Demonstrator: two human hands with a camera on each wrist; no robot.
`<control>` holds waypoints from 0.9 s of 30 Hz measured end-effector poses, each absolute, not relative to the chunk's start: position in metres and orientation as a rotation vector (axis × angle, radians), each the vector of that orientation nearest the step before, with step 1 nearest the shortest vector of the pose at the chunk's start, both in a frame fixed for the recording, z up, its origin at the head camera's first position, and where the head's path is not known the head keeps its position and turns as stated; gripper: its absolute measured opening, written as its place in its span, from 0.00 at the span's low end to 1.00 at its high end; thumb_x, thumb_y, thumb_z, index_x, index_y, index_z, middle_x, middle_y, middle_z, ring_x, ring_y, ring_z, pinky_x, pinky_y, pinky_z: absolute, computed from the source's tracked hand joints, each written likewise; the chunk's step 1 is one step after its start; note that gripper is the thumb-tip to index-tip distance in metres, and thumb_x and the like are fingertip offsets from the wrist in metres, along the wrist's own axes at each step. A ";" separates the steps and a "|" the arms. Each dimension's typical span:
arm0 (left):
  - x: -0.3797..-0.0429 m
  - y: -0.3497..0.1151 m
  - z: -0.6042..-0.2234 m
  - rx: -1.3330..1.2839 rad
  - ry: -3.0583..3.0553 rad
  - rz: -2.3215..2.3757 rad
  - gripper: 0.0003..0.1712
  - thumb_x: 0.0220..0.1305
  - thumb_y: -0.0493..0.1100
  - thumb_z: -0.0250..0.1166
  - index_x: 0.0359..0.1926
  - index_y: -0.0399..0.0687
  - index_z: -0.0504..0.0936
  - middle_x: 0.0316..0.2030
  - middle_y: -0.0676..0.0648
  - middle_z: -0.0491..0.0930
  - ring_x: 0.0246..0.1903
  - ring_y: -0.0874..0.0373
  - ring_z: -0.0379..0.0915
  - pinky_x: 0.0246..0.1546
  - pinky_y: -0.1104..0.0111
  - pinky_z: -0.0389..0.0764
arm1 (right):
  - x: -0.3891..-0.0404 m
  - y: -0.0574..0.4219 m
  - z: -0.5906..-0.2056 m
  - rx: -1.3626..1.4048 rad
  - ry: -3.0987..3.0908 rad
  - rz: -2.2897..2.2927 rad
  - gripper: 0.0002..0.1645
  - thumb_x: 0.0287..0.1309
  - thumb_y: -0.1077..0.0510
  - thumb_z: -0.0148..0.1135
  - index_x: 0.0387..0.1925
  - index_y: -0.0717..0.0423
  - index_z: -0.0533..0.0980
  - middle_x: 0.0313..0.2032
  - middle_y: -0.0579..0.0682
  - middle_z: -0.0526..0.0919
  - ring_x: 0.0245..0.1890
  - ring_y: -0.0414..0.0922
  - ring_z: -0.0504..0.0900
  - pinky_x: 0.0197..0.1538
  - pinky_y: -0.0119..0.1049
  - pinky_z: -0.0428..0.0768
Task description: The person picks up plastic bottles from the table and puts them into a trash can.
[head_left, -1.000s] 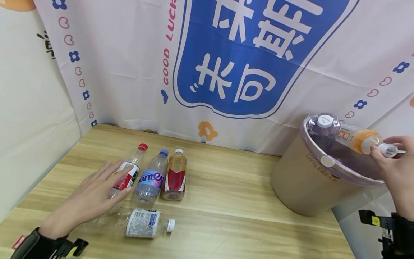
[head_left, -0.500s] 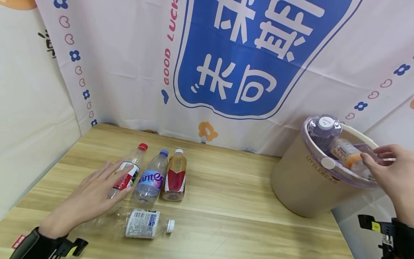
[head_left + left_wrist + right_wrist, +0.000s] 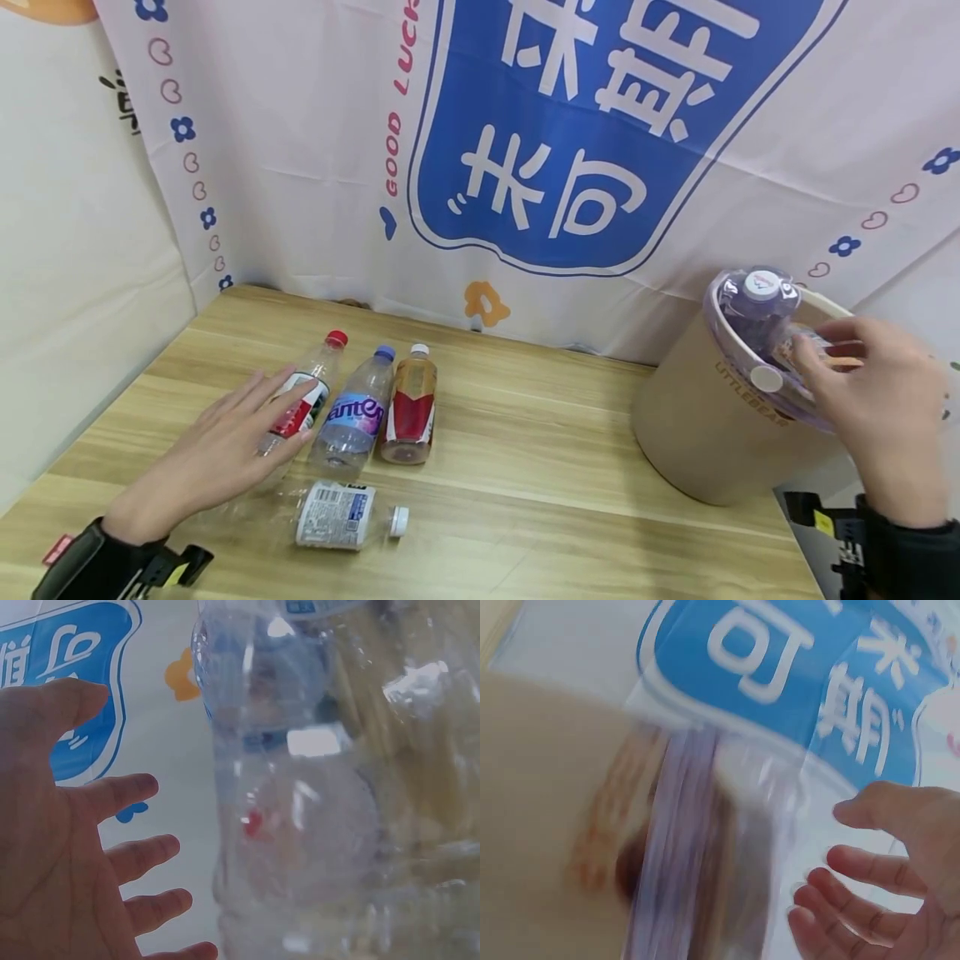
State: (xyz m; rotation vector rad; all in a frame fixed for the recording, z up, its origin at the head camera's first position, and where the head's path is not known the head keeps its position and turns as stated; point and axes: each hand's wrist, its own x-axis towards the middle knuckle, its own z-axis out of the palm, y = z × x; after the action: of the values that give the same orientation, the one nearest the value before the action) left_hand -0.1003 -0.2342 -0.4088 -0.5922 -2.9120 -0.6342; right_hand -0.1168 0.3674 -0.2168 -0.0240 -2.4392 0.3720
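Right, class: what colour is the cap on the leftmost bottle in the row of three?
Red; the cap shows best in the head view.

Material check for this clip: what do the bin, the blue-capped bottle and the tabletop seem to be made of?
Bin: probably plastic, matte; its beige wall is smooth and evenly coloured.
Blue-capped bottle: most likely thin clear plastic, glossy; wood colour shows through it.
Tabletop: wood-look, low sheen; pale grain streaks show, though solid wood or laminate can't be told.
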 end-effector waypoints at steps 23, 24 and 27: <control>-0.108 -0.207 -0.393 -0.689 -2.864 -0.569 0.40 0.74 0.62 0.58 0.77 0.48 0.63 0.78 0.38 0.49 0.73 0.30 0.46 0.65 0.30 0.53 | -0.137 0.254 -0.326 0.773 -2.542 0.602 0.29 0.57 0.55 0.76 0.57 0.61 0.79 0.58 0.59 0.79 0.57 0.57 0.78 0.57 0.58 0.77; -0.109 -0.206 -0.393 -0.701 -2.863 -0.561 0.40 0.74 0.62 0.58 0.77 0.47 0.63 0.78 0.37 0.49 0.73 0.30 0.46 0.65 0.31 0.53 | -0.137 0.252 -0.332 0.769 -2.575 0.604 0.30 0.58 0.54 0.75 0.59 0.61 0.78 0.59 0.60 0.78 0.58 0.59 0.77 0.57 0.59 0.76; -0.111 -0.201 -0.391 -0.730 -2.853 -0.537 0.39 0.74 0.61 0.58 0.77 0.47 0.64 0.77 0.35 0.52 0.73 0.31 0.46 0.66 0.32 0.53 | -0.135 0.249 -0.351 0.737 -2.680 0.607 0.31 0.61 0.50 0.73 0.62 0.58 0.78 0.64 0.61 0.74 0.62 0.61 0.74 0.57 0.62 0.75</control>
State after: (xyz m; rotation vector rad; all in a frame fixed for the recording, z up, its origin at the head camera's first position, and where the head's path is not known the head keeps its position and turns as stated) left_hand -0.1112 -0.2007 -0.3909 -0.7303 -2.8528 -0.5374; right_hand -0.1354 0.2491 -0.3510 0.7371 -2.6805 0.6065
